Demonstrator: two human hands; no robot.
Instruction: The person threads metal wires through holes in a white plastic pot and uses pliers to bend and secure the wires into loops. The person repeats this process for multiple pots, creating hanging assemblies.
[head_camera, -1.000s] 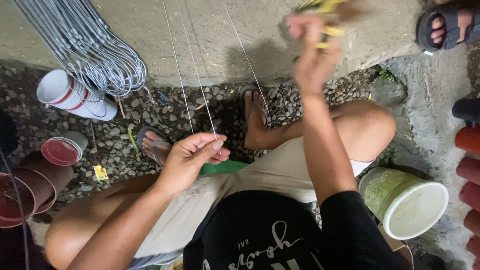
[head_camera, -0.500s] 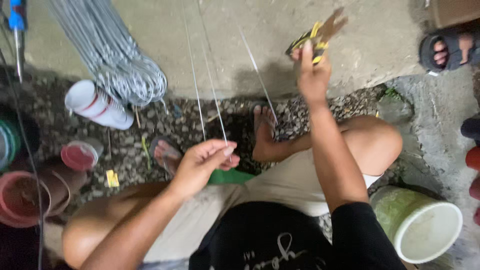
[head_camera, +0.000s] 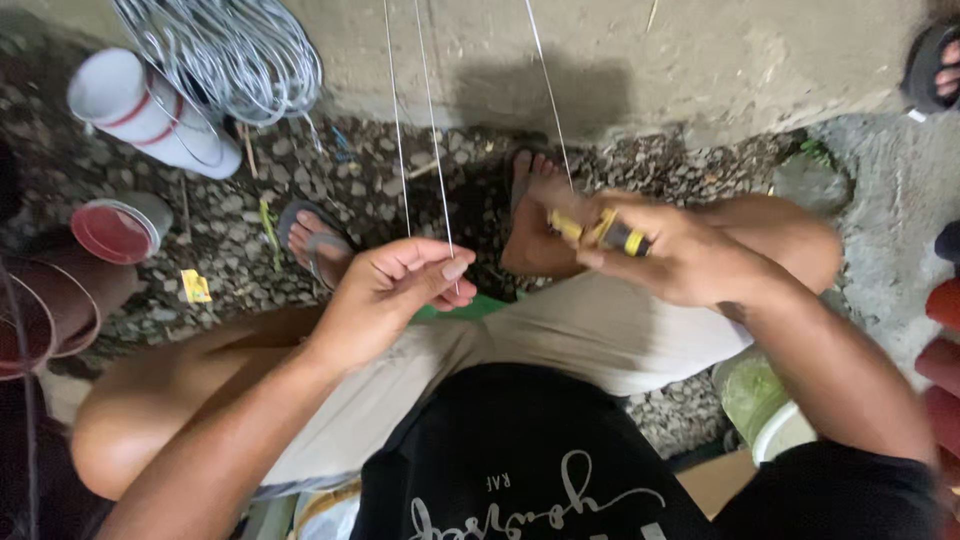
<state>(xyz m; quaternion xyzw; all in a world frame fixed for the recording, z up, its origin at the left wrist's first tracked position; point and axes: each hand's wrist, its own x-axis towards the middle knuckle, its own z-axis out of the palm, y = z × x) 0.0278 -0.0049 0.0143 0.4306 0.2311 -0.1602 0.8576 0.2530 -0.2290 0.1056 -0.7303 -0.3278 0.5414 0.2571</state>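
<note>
The right hand has come down from up by the concrete wall to just above the right knee, level with the left hand. It is closed around a yellow-and-black tool, which pokes out to the left of its fingers. One wire runs from the tool up toward the wall. The left hand pinches two thin wires between thumb and forefinger; they too rise straight to the wall. Left of these wires lies a wire coil, beside it a white cup on its side and below that a red lid on the gravel.
</note>
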